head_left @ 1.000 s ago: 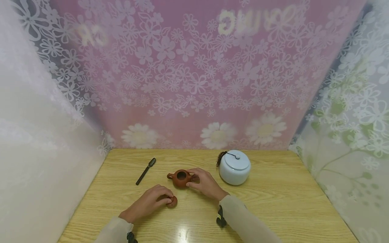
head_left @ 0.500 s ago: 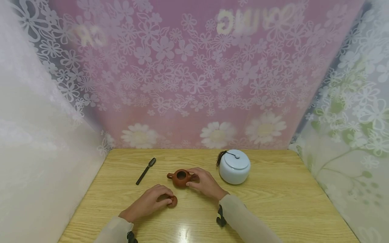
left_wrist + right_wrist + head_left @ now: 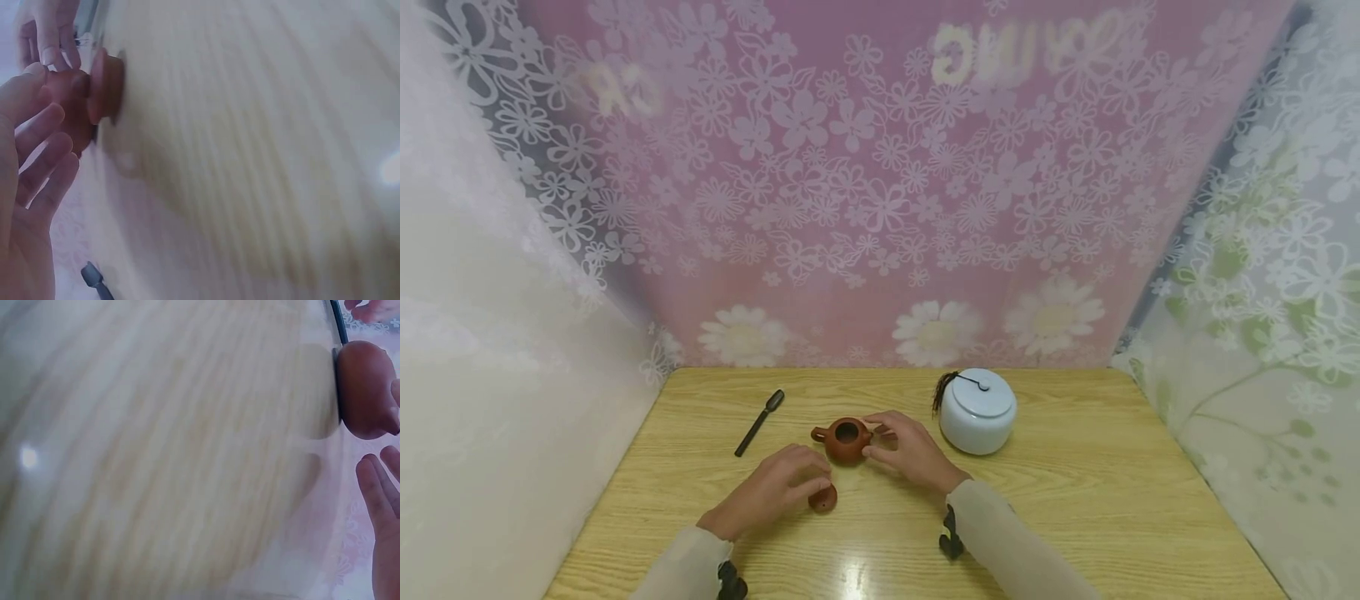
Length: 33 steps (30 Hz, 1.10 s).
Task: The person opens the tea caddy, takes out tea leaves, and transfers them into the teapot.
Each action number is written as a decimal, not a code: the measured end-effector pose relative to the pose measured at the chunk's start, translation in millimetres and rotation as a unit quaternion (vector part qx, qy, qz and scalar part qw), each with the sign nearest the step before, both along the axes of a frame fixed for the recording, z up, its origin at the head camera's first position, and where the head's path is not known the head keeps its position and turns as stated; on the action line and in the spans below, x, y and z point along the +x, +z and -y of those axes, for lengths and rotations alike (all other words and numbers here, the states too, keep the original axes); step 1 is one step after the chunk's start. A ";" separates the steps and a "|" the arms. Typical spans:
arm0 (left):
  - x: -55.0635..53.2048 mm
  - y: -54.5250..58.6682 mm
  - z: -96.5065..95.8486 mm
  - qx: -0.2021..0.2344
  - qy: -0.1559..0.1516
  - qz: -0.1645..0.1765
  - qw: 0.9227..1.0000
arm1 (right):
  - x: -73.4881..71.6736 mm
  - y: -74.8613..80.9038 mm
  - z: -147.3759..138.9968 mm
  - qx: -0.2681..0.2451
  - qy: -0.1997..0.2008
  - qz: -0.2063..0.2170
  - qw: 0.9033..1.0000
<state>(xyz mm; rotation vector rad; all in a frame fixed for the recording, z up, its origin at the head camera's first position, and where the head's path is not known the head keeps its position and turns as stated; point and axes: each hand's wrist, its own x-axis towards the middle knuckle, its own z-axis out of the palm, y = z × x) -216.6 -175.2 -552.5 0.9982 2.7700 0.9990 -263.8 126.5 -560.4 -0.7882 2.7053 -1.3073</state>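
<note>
A small reddish-brown clay teapot (image 3: 842, 448) stands uncovered on the wooden table, its handle to the left and its spout toward my right hand (image 3: 917, 454). That hand is around the spout side, fingers spread and loosely bent; in the right wrist view its fingers (image 3: 372, 487) show a gap from the teapot (image 3: 362, 387). The teapot's lid (image 3: 824, 500) lies on the table in front of it. Over the lid's left edge my left hand (image 3: 771, 492) hovers with relaxed fingers. From the left wrist, the lid (image 3: 100, 87) sits beyond those loose fingers (image 3: 47, 147).
A dark tea scoop (image 3: 760, 423) lies at the left of the teapot. To the back right stands a lidded white porcelain jar (image 3: 979, 421) with a dark tassel (image 3: 945, 392). Flowered cloth walls (image 3: 880, 208) enclose the table (image 3: 1075, 500) at the back and sides.
My left fingers have let go of the lid and lifted slightly. My right hand has loosened from the teapot and drawn a little to the right. Teapot and lid stay put.
</note>
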 end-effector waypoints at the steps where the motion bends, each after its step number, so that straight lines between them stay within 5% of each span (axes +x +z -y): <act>1: -0.6 1.8 -1.1 0.001 0.001 -0.001 1.000 | -0.1 0.6 -1.1 -0.002 -0.001 -0.001 1.000; 12: -8.3 17.1 -11.2 0.030 -0.001 0.000 1.000 | -0.3 8.5 -14.5 -0.021 -0.018 0.016 0.999; 17: -11.9 23.4 -16.6 0.042 -0.001 0.021 0.999 | 1.5 14.6 -20.6 -0.016 -0.023 -0.008 1.000; 33: -41.3 54.3 -41.4 0.053 -0.015 -0.026 0.998 | 8.2 51.8 -47.8 -0.014 -0.026 -0.073 0.997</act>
